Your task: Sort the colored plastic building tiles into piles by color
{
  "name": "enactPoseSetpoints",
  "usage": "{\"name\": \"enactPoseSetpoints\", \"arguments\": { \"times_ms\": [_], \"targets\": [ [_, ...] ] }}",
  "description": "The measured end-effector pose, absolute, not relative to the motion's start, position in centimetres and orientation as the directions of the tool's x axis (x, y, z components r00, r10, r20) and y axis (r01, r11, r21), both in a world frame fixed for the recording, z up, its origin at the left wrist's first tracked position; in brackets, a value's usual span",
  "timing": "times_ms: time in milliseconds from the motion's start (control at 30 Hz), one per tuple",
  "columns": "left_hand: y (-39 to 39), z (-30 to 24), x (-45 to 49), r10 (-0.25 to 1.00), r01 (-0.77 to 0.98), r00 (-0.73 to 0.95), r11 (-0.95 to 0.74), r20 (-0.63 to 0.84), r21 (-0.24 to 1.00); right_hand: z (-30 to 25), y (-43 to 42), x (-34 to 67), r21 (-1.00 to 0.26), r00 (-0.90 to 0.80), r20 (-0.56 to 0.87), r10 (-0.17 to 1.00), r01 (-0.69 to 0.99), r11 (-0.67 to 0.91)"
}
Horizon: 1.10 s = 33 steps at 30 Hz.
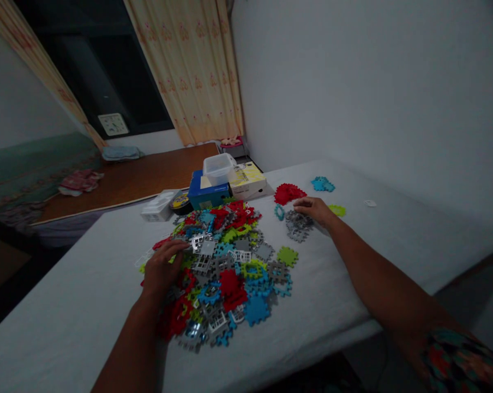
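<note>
A heap of flat plastic interlocking pieces (226,267) in red, blue, green, grey and white lies on a white sheet. My left hand (161,267) rests on the heap's left side, fingers curled over the pieces. My right hand (314,210) reaches to the far right and lies on a small stack of grey pieces (298,225), fingers bent down onto it. Beside it lie sorted groups: red pieces (288,193), blue pieces (322,184), a green piece (337,210) and a blue ring-shaped piece (280,212).
At the bed's far edge stand a blue box (208,195), a clear plastic tub (217,168), a white and yellow box (246,180) and a small white case (160,205). A wooden platform (132,177), curtains and a dark window are behind.
</note>
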<state>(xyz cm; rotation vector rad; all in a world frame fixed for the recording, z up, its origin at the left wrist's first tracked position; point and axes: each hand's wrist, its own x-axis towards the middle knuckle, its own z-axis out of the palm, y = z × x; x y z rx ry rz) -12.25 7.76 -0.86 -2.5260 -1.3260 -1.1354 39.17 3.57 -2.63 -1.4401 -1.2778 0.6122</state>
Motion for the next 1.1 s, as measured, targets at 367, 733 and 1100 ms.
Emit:
{"name": "enactPoseSetpoints", "arguments": {
  "times_ms": [367,733,1100],
  "targets": [
    [7.7,-0.8,-12.2,0.681,0.737,0.374,-0.63,0.63,0.244,-3.5,4.1,39.1,-0.68,0.395,0.484,0.781,0.732,0.051],
    [7.4,-0.5,-12.0,0.668,0.724,0.384,-0.646,0.637,0.24,1.0,4.5,31.9,-0.079,-0.04,0.181,0.983,0.995,0.055],
    [7.8,-0.7,-12.5,0.651,0.733,0.387,-0.647,0.653,0.21,0.7,6.7,30.6,0.086,-0.087,-0.02,0.996,0.992,0.089]
  ]
}}
